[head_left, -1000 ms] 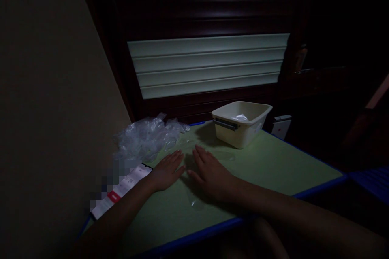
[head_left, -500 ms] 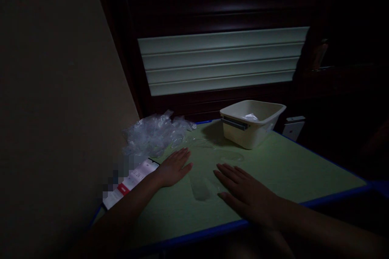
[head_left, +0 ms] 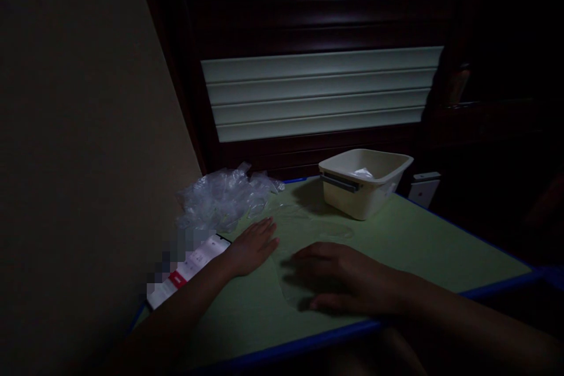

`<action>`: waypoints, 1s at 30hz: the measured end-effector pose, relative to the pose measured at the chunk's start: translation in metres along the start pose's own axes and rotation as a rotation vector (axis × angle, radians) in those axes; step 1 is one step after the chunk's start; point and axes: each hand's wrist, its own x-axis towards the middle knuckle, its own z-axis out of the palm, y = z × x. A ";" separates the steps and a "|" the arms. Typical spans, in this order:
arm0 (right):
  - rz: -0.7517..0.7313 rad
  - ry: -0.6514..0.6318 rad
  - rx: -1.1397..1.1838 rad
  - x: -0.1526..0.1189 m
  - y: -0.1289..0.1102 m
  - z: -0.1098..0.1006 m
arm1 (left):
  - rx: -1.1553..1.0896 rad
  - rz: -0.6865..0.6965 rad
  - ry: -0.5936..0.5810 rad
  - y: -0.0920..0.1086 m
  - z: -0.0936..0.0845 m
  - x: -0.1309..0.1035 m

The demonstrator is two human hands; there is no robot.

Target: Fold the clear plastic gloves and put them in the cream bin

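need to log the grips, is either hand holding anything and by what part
Nothing looks held: the left hand lies flat, and the right hand curves over the clear plastic.

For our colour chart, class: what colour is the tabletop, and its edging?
The tabletop is pale green, its edging blue; the head view shows both.

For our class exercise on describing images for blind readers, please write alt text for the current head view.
Two bare hands, the left and the right, are spread over clear plastic film on a green table in a dim room. Crumpled clear plastic and a lit phone are at left; a cream bin stands behind.
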 end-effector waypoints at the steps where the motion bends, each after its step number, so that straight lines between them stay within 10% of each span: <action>1: -0.033 -0.003 0.028 0.005 0.000 0.004 | -0.005 0.010 0.008 0.000 0.000 0.000; 14: -0.084 0.056 0.019 0.016 -0.002 0.025 | -0.257 0.154 0.193 0.008 -0.008 -0.002; 23: 0.267 0.124 0.573 0.036 0.018 0.012 | -0.640 0.230 -0.060 0.007 -0.027 -0.007; 30: 0.336 0.257 0.820 0.034 0.036 0.021 | -0.705 0.203 -0.047 0.017 -0.028 -0.010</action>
